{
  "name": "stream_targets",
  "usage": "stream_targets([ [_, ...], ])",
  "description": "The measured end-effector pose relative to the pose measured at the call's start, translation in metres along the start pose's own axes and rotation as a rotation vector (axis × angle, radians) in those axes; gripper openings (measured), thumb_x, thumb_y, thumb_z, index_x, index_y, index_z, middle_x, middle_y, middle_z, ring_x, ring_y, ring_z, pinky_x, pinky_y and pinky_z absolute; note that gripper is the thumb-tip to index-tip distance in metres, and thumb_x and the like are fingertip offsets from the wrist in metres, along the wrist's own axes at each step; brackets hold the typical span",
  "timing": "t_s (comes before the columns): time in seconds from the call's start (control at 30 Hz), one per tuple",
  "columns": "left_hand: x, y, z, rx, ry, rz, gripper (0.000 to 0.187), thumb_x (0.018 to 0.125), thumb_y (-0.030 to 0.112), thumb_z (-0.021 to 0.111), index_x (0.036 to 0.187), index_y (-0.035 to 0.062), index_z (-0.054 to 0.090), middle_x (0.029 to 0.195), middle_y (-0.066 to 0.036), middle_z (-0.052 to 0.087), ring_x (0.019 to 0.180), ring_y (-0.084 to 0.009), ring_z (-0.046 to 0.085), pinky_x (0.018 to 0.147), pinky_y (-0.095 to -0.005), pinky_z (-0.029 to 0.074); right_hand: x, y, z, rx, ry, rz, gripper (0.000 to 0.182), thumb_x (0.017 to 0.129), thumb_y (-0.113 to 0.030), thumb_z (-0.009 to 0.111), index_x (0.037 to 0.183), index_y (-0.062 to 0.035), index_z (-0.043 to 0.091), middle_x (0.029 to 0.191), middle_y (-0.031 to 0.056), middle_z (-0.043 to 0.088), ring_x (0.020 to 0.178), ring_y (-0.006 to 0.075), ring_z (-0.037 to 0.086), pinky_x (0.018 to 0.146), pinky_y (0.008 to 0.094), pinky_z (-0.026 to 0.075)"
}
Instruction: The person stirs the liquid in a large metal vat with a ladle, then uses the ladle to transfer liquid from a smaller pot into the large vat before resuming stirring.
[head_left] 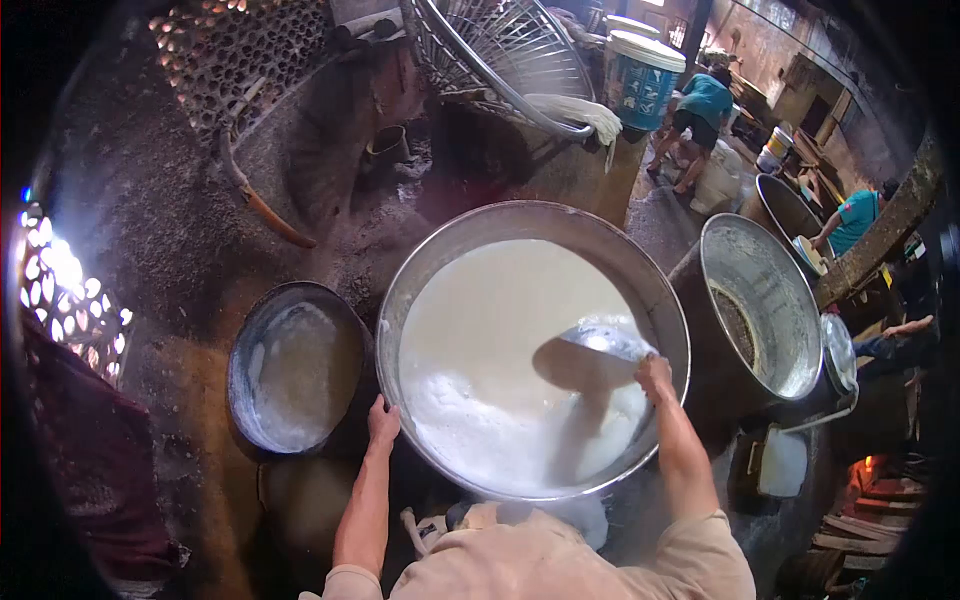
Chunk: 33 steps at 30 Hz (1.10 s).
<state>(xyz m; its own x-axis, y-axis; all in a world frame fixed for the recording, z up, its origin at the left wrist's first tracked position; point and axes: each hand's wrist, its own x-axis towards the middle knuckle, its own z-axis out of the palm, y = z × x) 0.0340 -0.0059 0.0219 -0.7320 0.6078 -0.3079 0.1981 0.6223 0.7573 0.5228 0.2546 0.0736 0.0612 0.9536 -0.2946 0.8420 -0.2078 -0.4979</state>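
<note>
A large round metal vat (642, 268) stands right in front of me. Creamy white liquid (500, 310) fills much of it, with white foam (465, 415) gathered on the near side. My right hand (655, 378) is closed on a shallow metal scoop (610, 338), held low over the liquid near the vat's right side; a dark shadow falls beneath it. At the vat's left rim, my left hand (382, 422) has its fingers wrapped over the edge.
A smaller pan (240, 370) with whitish residue sits left of the vat. To the right are a deep metal tub (765, 300), a white square container (783, 463) and a fire (868, 463). A blue bucket (640, 85) stands behind; two people in teal shirts (708, 98) work farther back.
</note>
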Motion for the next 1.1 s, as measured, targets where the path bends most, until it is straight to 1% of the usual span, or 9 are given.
stream_targets([
  [0.1, 0.003, -0.005, 0.002, 0.007, 0.017, 0.039, 0.054, 0.082, 0.011, 0.061, 0.131, -0.0047, 0.044, 0.127, -0.025, 0.053, 0.120, -0.0347, 0.050, 0.100, -0.0373, 0.040, -0.013, 0.007, 0.033, 0.032, -0.098, -0.027, 0.028, 0.070, -0.010, 0.062, 0.096, -0.0011, 0.056, 0.063, 0.0108, 0.058, 0.046, 0.0187, 0.055, 0.039, 0.0346, 0.043],
  [0.3, 0.004, -0.002, -0.004, 0.055, 0.009, 0.089, 0.048, 0.078, 0.011, 0.064, 0.123, -0.0020, 0.052, 0.115, -0.024, 0.060, 0.110, -0.0358, 0.057, 0.093, -0.0394, 0.044, -0.057, -0.002, 0.095, 0.114, -0.213, 0.036, 0.024, 0.070, -0.010, 0.061, 0.091, 0.0002, 0.055, 0.062, 0.0089, 0.057, 0.048, 0.0166, 0.053, 0.040, 0.0336, 0.043],
  [0.43, 0.019, -0.018, -0.008, -0.012, -0.110, 0.081, 0.041, 0.076, 0.013, 0.067, 0.114, 0.0006, 0.057, 0.107, -0.020, 0.064, 0.102, -0.0339, 0.061, 0.086, -0.0395, 0.047, -0.097, -0.021, 0.132, 0.250, -0.173, 0.049, 0.018, 0.071, -0.013, 0.057, 0.079, 0.0035, 0.059, 0.059, 0.0167, 0.061, 0.047, 0.0263, 0.062, 0.044, 0.0378, 0.053],
  [0.5, 0.029, -0.030, -0.008, -0.055, -0.207, 0.083, 0.040, 0.075, 0.014, 0.068, 0.112, 0.0017, 0.058, 0.105, -0.018, 0.065, 0.101, -0.0326, 0.062, 0.085, -0.0399, 0.047, -0.108, -0.024, 0.155, 0.109, -0.211, -0.030, 0.020, 0.070, -0.013, 0.058, 0.080, 0.0034, 0.059, 0.060, 0.0165, 0.062, 0.048, 0.0259, 0.062, 0.044, 0.0376, 0.053],
  [0.7, 0.047, -0.042, -0.007, -0.062, -0.210, 0.140, 0.081, 0.066, 0.014, 0.075, 0.136, 0.0003, 0.037, 0.124, -0.023, 0.054, 0.116, -0.0324, 0.054, 0.099, -0.0364, 0.041, -0.158, -0.052, 0.195, 0.107, -0.260, -0.046, 0.023, 0.067, -0.013, 0.060, 0.083, 0.0038, 0.059, 0.062, 0.0166, 0.063, 0.051, 0.0261, 0.064, 0.047, 0.0369, 0.054],
  [0.8, 0.037, -0.020, -0.023, -0.133, -0.365, 0.168, 0.085, 0.065, 0.014, 0.076, 0.138, -0.0027, 0.034, 0.125, -0.024, 0.054, 0.117, -0.0322, 0.053, 0.099, -0.0352, 0.041, -0.187, -0.081, 0.187, 0.104, -0.300, -0.018, 0.026, 0.067, -0.014, 0.062, 0.086, 0.0044, 0.058, 0.062, 0.0162, 0.063, 0.051, 0.0254, 0.064, 0.046, 0.0371, 0.054],
  [0.9, 0.036, -0.021, -0.024, -0.049, -0.339, 0.185, 0.088, 0.066, 0.014, 0.077, 0.139, -0.0034, 0.031, 0.125, -0.024, 0.054, 0.117, -0.0323, 0.053, 0.099, -0.0355, 0.041, -0.210, -0.113, 0.170, 0.186, -0.361, 0.003, 0.029, 0.067, -0.013, 0.063, 0.089, 0.0057, 0.056, 0.065, 0.0169, 0.062, 0.051, 0.0250, 0.063, 0.046, 0.0374, 0.054],
  [0.97, 0.040, -0.025, -0.024, -0.037, -0.393, 0.178, 0.091, 0.066, 0.015, 0.078, 0.141, -0.0025, 0.029, 0.125, -0.026, 0.054, 0.116, -0.0325, 0.053, 0.098, -0.0360, 0.042, -0.213, -0.126, 0.156, 0.292, -0.389, 0.064, 0.022, 0.070, -0.010, 0.067, 0.086, 0.0011, 0.056, 0.068, 0.0103, 0.059, 0.052, 0.0201, 0.058, 0.043, 0.0345, 0.050],
  [1.1, 0.032, -0.007, -0.035, -0.072, -0.403, 0.186, 0.081, 0.064, 0.014, 0.079, 0.133, -0.0036, 0.039, 0.122, -0.026, 0.054, 0.116, -0.0344, 0.053, 0.096, -0.0379, 0.043, -0.194, -0.175, 0.108, 0.308, -0.470, 0.019, 0.028, 0.069, -0.007, 0.067, 0.093, 0.0001, 0.054, 0.072, 0.0074, 0.057, 0.052, 0.0187, 0.056, 0.043, 0.0331, 0.049],
])
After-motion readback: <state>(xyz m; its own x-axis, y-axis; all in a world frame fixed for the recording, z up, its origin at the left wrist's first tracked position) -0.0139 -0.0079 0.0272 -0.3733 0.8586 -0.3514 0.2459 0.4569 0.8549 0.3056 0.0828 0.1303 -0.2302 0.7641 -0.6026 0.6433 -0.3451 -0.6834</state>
